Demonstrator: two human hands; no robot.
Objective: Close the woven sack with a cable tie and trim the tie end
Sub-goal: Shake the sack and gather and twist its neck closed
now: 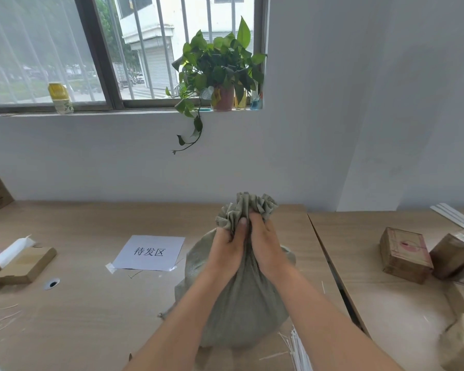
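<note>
A grey-green woven sack stands full on the wooden table in front of me. Its mouth is bunched into a ruffled neck. My left hand and my right hand sit side by side, both squeezing the gathered neck just under the ruffle. A bundle of white cable ties lies on the table to the right of the sack's base, near my right forearm. No cutting tool shows.
A taped paper sign lies left of the sack. Cardboard pieces and a white roll sit at far left, brown boxes on the right table. A gap separates the two tables. Potted plant on the windowsill.
</note>
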